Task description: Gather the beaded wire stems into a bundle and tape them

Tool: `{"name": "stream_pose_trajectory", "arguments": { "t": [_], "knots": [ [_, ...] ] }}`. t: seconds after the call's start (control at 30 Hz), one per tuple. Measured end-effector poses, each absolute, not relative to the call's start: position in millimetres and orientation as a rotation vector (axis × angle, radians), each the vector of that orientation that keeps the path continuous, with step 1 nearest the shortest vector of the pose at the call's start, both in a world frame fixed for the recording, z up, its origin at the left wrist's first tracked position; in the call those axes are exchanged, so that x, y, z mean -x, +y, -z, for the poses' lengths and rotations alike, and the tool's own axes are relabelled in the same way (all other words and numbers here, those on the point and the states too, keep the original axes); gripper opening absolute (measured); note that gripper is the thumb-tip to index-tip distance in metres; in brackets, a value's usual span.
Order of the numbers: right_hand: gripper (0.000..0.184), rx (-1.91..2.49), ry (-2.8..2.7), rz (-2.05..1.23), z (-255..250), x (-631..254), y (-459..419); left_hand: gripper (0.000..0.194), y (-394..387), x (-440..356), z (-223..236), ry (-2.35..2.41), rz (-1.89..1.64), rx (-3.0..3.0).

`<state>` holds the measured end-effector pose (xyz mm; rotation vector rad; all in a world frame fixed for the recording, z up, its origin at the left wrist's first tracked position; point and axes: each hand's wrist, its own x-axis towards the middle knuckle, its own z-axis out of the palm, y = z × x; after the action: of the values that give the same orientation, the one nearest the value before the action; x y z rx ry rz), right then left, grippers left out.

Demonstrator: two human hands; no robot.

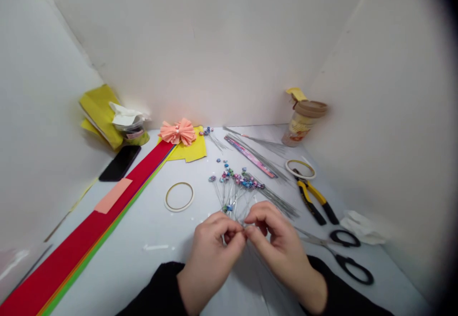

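Pinching finger to thumb, the left hand (213,249) and right hand (282,245) meet just nearer than the beaded wires (238,178), their hold too fine to tell. Several seem done; loose beads (218,160) and bare wires (281,202) lie unjoined.

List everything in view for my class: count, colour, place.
Table: one, white, beneath
Walls: three, white, surrounding
Bundle: one, yellow, back left
Tissue tub: one, clear, back left
Phone: one, black, left
Paper strips: several, red uppermost, left
Slip: one, pink, on paper strips
Paper flower: one, pink, back
Sheet: one, yellow, under paper flower
Beaded wires: many, blue, pink, centre, back
Bare wires: many, grey, centre right
Patterned strip: one, pink, centre
Tape rolls: two, white, either side
Pliers: one, yellow and black, right
Scissors: one, black handles, front right
Cup: one, brown lid, back right
Tissue: one, white, right
Sleeves: two, black, front
Left hand, right hand: two, bare, at beaded wires
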<state>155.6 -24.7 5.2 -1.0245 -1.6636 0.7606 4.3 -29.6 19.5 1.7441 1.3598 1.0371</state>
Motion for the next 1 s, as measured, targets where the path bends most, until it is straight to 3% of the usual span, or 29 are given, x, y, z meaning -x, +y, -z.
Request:
{"name": "stream_pose_trajectory", "arguments": {
  "t": [0.63, 1.0],
  "knots": [
    [0.016, 1.121, -1.676, -0.906, -15.0, -155.3, -20.5, 0.014, -27.4, 1.8, -23.4, 1.312, -1.031, -1.758],
    [0.011, 1.054, -1.808, -0.526, -10.7, -157.4, -26.9, 0.015, -27.1, 1.3, -26.9, 1.338, -1.003, -1.751]
  ]
}}
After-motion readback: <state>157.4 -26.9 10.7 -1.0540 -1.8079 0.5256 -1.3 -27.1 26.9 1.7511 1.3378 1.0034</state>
